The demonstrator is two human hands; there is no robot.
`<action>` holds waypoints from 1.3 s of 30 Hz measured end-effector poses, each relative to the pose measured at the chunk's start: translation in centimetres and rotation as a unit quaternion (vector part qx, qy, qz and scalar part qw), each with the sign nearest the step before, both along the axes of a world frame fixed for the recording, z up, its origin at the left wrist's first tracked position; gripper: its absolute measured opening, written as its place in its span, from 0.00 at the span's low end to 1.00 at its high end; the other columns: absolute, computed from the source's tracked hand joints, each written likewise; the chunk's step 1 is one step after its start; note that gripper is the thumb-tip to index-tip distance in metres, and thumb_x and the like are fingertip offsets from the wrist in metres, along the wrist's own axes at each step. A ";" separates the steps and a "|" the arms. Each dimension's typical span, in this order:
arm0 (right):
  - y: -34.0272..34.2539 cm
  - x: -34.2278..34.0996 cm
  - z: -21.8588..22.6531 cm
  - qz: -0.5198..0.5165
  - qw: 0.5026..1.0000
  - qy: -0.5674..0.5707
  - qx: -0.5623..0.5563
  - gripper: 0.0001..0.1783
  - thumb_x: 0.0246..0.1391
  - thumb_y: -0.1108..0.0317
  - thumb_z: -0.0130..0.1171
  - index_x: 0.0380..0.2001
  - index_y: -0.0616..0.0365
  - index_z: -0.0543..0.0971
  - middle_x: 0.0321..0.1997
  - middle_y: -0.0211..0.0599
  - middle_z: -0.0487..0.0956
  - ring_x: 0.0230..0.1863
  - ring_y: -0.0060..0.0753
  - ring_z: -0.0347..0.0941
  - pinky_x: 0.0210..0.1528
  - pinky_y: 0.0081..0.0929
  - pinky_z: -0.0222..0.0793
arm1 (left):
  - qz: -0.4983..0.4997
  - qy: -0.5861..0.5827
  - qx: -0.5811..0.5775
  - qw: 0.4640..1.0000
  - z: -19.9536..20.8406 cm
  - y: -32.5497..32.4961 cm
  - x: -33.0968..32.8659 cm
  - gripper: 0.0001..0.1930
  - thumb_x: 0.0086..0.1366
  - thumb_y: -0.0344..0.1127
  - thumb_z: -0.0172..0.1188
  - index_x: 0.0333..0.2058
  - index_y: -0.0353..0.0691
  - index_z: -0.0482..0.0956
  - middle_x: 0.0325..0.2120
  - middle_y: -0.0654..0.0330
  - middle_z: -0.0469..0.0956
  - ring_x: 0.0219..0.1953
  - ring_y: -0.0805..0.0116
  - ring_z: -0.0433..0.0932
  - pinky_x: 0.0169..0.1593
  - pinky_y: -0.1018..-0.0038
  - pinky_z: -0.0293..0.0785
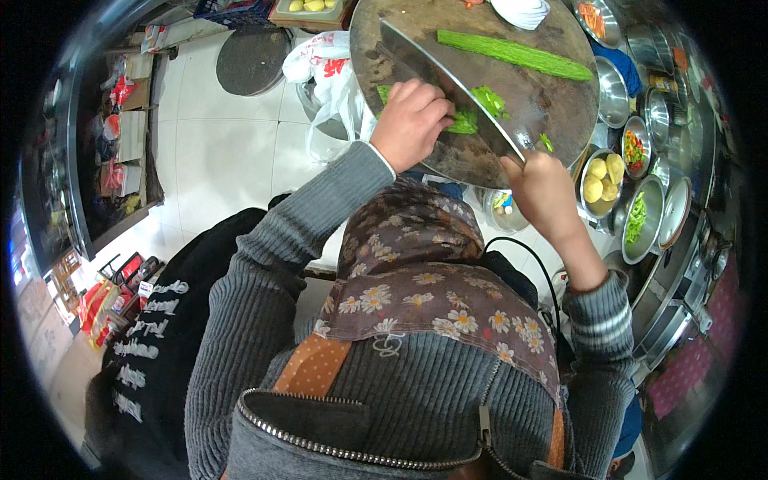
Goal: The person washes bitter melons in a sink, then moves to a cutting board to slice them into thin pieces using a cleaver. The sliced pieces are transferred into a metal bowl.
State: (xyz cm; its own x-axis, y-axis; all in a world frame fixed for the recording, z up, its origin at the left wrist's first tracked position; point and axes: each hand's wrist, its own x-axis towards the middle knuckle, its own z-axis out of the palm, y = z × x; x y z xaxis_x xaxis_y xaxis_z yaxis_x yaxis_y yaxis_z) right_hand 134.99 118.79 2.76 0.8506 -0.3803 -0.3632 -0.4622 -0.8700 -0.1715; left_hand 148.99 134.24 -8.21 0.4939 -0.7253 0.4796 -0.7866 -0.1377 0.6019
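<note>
My right hand [546, 192] is closed around the handle of a large kitchen knife [466, 98], its broad blade slanting up and left over a round wooden chopping board [560, 108]. Left of the blade, my left hand [412, 120] has curled fingers pressing on a green vegetable piece [462, 122], partly hidden under them. Cut green bits [490, 101] lie on the blade's other side. Farther back on the board rests a long, bright green, cucumber-like length [516, 54]. A white ridged dish [522, 11] sits at the board's far edge.
On the right stand metal bowls with potatoes [602, 180], chopped peppers [635, 152], green slices [636, 220] and orange strips [592, 19]. A white plastic bag [328, 72] hangs left of the board. Beside me at left is a person's black garment [160, 336].
</note>
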 end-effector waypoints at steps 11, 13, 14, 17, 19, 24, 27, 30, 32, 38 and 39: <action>0.4 1.1 -0.7 0.012 1.000 0.006 -0.007 0.17 0.54 0.59 0.57 0.21 0.63 0.78 0.22 0.54 0.77 0.27 0.57 0.76 0.32 0.45 0.73 | -0.011 -0.013 -0.042 0.999 -0.5 0.0 0.0 0.08 0.47 0.27 0.66 0.26 0.39 0.76 0.29 0.59 0.73 0.34 0.56 0.70 0.39 0.64 0.68; 0.0 1.5 -0.3 0.012 1.000 0.020 0.008 0.18 0.53 0.58 0.58 0.21 0.64 0.78 0.21 0.55 0.77 0.28 0.57 0.76 0.33 0.46 0.73 | -0.014 -0.004 -0.046 0.999 -0.6 0.1 0.1 0.08 0.46 0.27 0.65 0.26 0.39 0.75 0.29 0.59 0.73 0.34 0.56 0.71 0.39 0.65 0.68; -0.2 1.7 0.0 0.011 0.999 0.027 0.016 0.18 0.53 0.58 0.58 0.21 0.64 0.78 0.21 0.55 0.77 0.28 0.57 0.77 0.33 0.46 0.73 | -0.011 -0.007 -0.051 0.999 -0.6 0.1 0.2 0.08 0.46 0.26 0.65 0.26 0.39 0.75 0.29 0.59 0.73 0.33 0.56 0.71 0.39 0.65 0.68; -0.1 1.1 2.3 0.021 0.999 -0.020 0.029 0.18 0.53 0.58 0.58 0.21 0.65 0.78 0.22 0.57 0.77 0.29 0.57 0.77 0.34 0.46 0.73 | -0.002 -0.006 -0.055 0.998 -0.8 0.2 -0.1 0.08 0.46 0.26 0.65 0.26 0.39 0.75 0.29 0.59 0.73 0.33 0.56 0.71 0.38 0.65 0.68; -0.5 1.0 0.9 0.031 0.999 0.003 0.022 0.18 0.53 0.59 0.58 0.21 0.65 0.78 0.23 0.57 0.77 0.29 0.57 0.77 0.34 0.46 0.74 | -0.005 -0.010 -0.056 0.998 -0.5 -0.2 0.0 0.08 0.47 0.26 0.65 0.25 0.39 0.75 0.28 0.59 0.73 0.33 0.56 0.71 0.38 0.65 0.68; 0.1 1.4 -0.4 0.000 0.999 0.029 0.014 0.18 0.53 0.58 0.58 0.21 0.64 0.78 0.24 0.55 0.78 0.31 0.58 0.77 0.37 0.45 0.74 | -0.017 0.006 -0.025 1.000 -0.3 0.0 0.1 0.09 0.46 0.27 0.66 0.27 0.40 0.75 0.30 0.59 0.72 0.35 0.56 0.70 0.39 0.65 0.68; -0.8 0.8 -0.4 -0.047 0.997 0.028 0.055 0.20 0.53 0.57 0.59 0.22 0.67 0.79 0.25 0.59 0.77 0.31 0.58 0.76 0.36 0.44 0.73 | -0.024 0.024 0.015 0.999 0.4 0.6 -0.2 0.12 0.46 0.28 0.67 0.31 0.43 0.76 0.34 0.62 0.72 0.41 0.56 0.69 0.45 0.63 0.65; -2.6 -0.3 0.0 -0.091 0.991 -0.003 0.098 0.20 0.51 0.57 0.61 0.22 0.68 0.79 0.24 0.59 0.77 0.29 0.59 0.76 0.33 0.42 0.72 | -0.010 -0.047 0.074 0.996 2.0 1.5 -0.3 0.15 0.45 0.27 0.66 0.34 0.45 0.77 0.37 0.65 0.73 0.45 0.57 0.68 0.50 0.59 0.61; -3.9 -1.6 0.7 -0.115 0.986 -0.032 0.120 0.20 0.50 0.58 0.62 0.22 0.69 0.79 0.23 0.58 0.76 0.28 0.59 0.75 0.31 0.41 0.72 | -0.024 -0.038 0.099 0.994 2.0 2.0 0.1 0.17 0.45 0.27 0.66 0.36 0.46 0.77 0.40 0.66 0.72 0.48 0.58 0.67 0.53 0.58 0.58; -4.9 -2.8 5.2 -0.206 0.952 -0.097 0.205 0.16 0.55 0.63 0.61 0.34 0.70 0.78 0.12 0.36 0.74 0.12 0.19 0.69 0.16 0.21 0.63 | -0.013 0.065 0.051 0.997 1.0 2.8 0.4 0.21 0.46 0.25 0.67 0.41 0.40 0.74 0.42 0.57 0.71 0.48 0.53 0.68 0.52 0.60 0.63; -4.8 -2.7 5.8 -0.205 0.955 -0.109 0.186 0.16 0.55 0.64 0.61 0.35 0.70 0.77 0.13 0.37 0.74 0.12 0.20 0.69 0.16 0.21 0.63 | -0.023 0.042 0.052 0.998 0.8 2.7 0.4 0.22 0.46 0.25 0.68 0.42 0.38 0.72 0.42 0.54 0.70 0.47 0.51 0.68 0.51 0.61 0.65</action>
State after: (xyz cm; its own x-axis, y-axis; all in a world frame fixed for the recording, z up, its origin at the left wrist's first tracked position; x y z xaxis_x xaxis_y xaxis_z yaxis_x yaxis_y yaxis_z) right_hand 132.25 113.98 8.55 0.7283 -0.5772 -0.3694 -0.6694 -0.4839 -0.5637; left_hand 149.39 136.94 -7.44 0.4948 -0.7911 0.3597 -0.7409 -0.1677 0.6503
